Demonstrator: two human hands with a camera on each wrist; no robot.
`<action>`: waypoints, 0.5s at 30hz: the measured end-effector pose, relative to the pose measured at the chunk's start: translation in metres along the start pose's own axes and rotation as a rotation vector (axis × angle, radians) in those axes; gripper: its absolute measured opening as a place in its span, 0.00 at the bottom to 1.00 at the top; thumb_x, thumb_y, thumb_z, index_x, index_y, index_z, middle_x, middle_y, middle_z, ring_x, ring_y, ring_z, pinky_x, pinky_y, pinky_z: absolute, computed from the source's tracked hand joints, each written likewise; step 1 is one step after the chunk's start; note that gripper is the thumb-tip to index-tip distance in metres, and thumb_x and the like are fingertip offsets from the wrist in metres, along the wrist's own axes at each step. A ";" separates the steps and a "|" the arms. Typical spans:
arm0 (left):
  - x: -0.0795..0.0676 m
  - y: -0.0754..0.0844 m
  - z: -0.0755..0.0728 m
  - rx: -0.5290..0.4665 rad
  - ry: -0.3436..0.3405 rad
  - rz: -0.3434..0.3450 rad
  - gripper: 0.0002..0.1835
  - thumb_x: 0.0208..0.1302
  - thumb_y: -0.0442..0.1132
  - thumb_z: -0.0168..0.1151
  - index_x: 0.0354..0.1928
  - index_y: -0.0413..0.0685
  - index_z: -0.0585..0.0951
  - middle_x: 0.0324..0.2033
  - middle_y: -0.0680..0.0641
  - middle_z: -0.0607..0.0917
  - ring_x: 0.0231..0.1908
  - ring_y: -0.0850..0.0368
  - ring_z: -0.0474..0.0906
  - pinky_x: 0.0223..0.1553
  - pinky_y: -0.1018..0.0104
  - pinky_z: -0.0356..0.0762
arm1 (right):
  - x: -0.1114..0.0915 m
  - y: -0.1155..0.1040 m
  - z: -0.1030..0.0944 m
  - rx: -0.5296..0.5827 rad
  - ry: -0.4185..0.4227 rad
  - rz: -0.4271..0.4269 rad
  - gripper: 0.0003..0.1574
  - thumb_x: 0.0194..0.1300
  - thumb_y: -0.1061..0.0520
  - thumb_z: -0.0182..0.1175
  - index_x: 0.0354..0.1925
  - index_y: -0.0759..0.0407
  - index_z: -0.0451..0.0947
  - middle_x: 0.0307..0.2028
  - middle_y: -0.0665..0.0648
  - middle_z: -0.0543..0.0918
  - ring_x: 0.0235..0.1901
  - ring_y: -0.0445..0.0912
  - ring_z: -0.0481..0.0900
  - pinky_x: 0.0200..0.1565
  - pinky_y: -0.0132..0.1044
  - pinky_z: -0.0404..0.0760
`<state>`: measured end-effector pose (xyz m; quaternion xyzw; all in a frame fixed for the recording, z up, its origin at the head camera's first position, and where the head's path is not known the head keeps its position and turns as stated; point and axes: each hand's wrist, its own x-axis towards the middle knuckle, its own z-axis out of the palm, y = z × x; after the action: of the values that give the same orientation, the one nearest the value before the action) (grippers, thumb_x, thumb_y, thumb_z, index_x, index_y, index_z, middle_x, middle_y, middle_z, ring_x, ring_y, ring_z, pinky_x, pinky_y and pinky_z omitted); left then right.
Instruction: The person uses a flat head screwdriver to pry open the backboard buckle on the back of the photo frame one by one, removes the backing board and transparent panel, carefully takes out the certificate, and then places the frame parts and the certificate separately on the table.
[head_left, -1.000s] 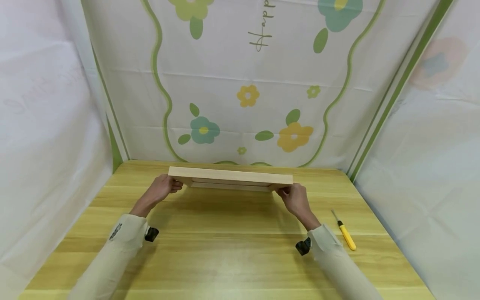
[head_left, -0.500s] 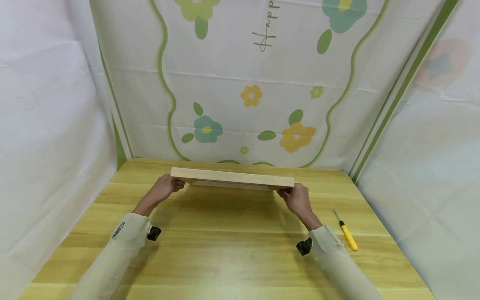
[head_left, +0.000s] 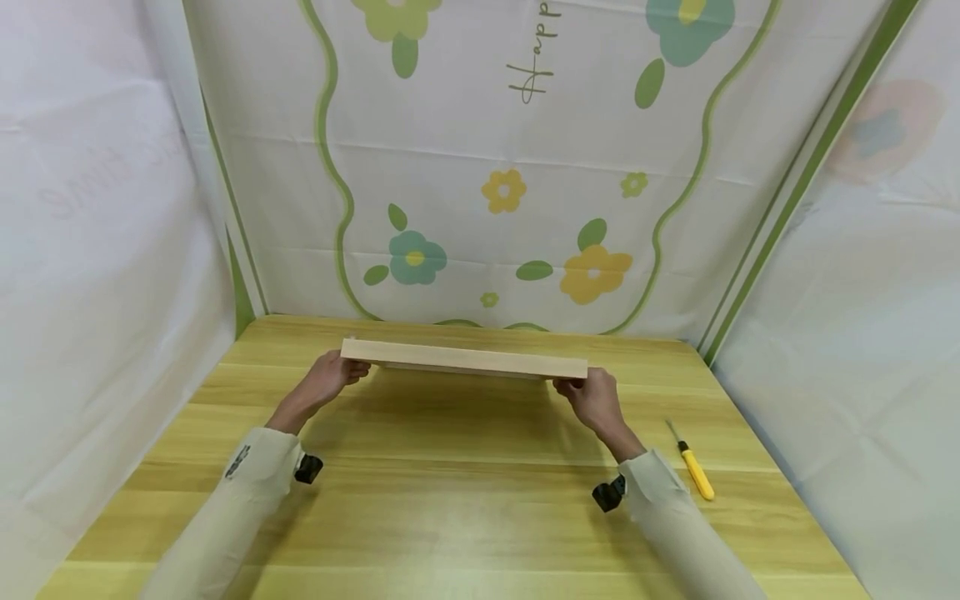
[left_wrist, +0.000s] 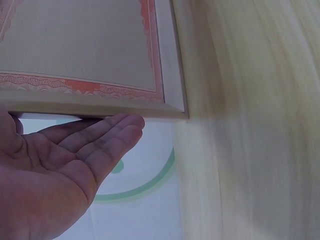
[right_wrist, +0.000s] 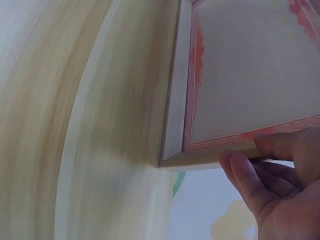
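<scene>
A light wooden picture frame stands raised near the table's far side, its top rail seen edge-on in the head view. Inside it is a pale sheet with a red ornamental border. My left hand holds the frame's left side, its fingers along the outer edge; the thumb is mostly hidden in the left wrist view. At the right side my right hand pinches the rail, thumb on the bordered face and fingers at the outer edge. One lower corner of the frame is close to or on the tabletop.
A screwdriver with a yellow handle lies on the wood-grain table, right of my right forearm. White cloth printed with flowers hangs behind the table and on both sides. Black wrist cameras sit at both cuffs.
The frame has tilted: its inner recess, visible a second ago, is now hidden behind the top rail. Both hands keep their hold in about the same places. The head view has shifted slightly.
</scene>
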<state>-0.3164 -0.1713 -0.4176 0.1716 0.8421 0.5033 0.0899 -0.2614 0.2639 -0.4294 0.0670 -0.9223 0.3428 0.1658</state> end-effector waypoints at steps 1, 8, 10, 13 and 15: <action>-0.001 0.000 0.000 0.001 0.003 0.001 0.43 0.78 0.60 0.21 0.70 0.26 0.61 0.64 0.23 0.68 0.65 0.29 0.66 0.66 0.42 0.64 | 0.000 0.001 0.000 0.023 -0.013 0.007 0.09 0.67 0.60 0.62 0.44 0.60 0.86 0.38 0.61 0.89 0.38 0.53 0.88 0.39 0.46 0.85; -0.002 -0.005 0.002 0.019 0.005 0.006 0.43 0.78 0.59 0.19 0.68 0.24 0.62 0.65 0.21 0.66 0.65 0.27 0.65 0.66 0.42 0.63 | 0.000 0.005 -0.003 0.375 -0.163 0.179 0.18 0.75 0.62 0.50 0.57 0.65 0.78 0.51 0.68 0.82 0.50 0.57 0.84 0.54 0.50 0.80; -0.003 -0.006 0.003 0.021 0.006 -0.006 0.44 0.78 0.60 0.18 0.68 0.23 0.61 0.65 0.21 0.65 0.65 0.27 0.64 0.66 0.42 0.62 | 0.000 0.006 -0.003 0.470 -0.181 0.225 0.20 0.77 0.61 0.46 0.58 0.69 0.77 0.51 0.69 0.82 0.51 0.58 0.83 0.57 0.52 0.78; -0.005 -0.007 0.004 0.013 0.010 -0.010 0.42 0.79 0.58 0.19 0.68 0.24 0.61 0.64 0.22 0.65 0.66 0.27 0.62 0.67 0.41 0.61 | 0.000 0.005 -0.002 0.595 -0.177 0.290 0.24 0.79 0.58 0.42 0.57 0.73 0.76 0.44 0.62 0.86 0.47 0.53 0.85 0.59 0.55 0.76; -0.005 -0.008 0.005 0.008 0.017 -0.005 0.40 0.79 0.57 0.20 0.66 0.25 0.64 0.59 0.24 0.68 0.64 0.28 0.64 0.67 0.39 0.61 | 0.000 0.003 -0.002 0.629 -0.166 0.323 0.28 0.80 0.53 0.41 0.56 0.75 0.76 0.41 0.57 0.87 0.46 0.50 0.86 0.60 0.54 0.75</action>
<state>-0.3115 -0.1726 -0.4273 0.1656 0.8454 0.5010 0.0832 -0.2613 0.2673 -0.4301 -0.0042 -0.7806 0.6250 0.0051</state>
